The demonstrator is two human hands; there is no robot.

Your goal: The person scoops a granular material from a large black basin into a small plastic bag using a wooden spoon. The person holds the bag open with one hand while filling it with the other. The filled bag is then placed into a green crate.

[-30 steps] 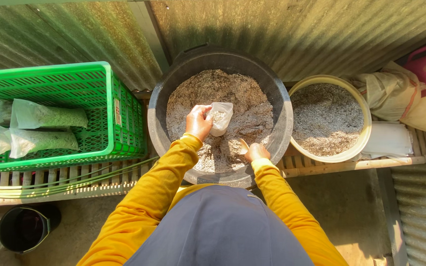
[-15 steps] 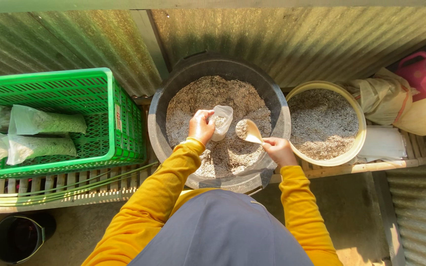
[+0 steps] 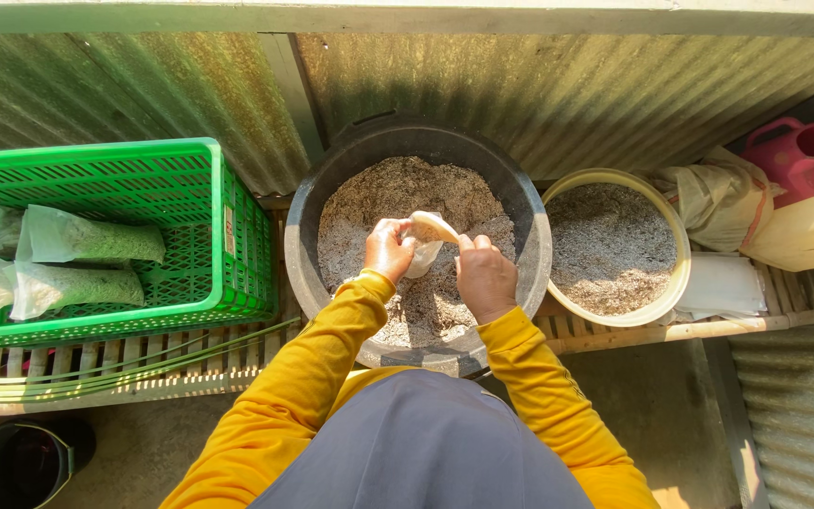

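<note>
Since half a second ago my right hand (image 3: pixel 485 275) has swung in from the right side of the tub, and the scoop (image 3: pixel 432 226) it grips now sits tipped right at the mouth of the small bag (image 3: pixel 421 259); before, scoop and bag were apart. Left hand (image 3: pixel 389 249) is clenched on the bag's top edge, holding it over the grainy mix, both hands almost touching. Bag hangs above the middle of the big dark tub (image 3: pixel 529 236), which is full of pale coarse substrate (image 3: pixel 369 203). Just right of the tub, touching rims, a cream bowl (image 3: pixel 673 283) with more of the same mix. Left of the tub, a green crate (image 3: pixel 209 226) with filled clear bags (image 3: pixel 77 264) lying inside. All on a slatted bench (image 3: pixel 143 363) against a corrugated wall (image 3: pixel 567 85). Far right: pink watering can (image 3: pixel 798 155), pale jug (image 3: pixel 812 231), crumpled sack (image 3: pixel 713 193). Near left on the floor, a black bucket (image 3: pixel 11 462).
</note>
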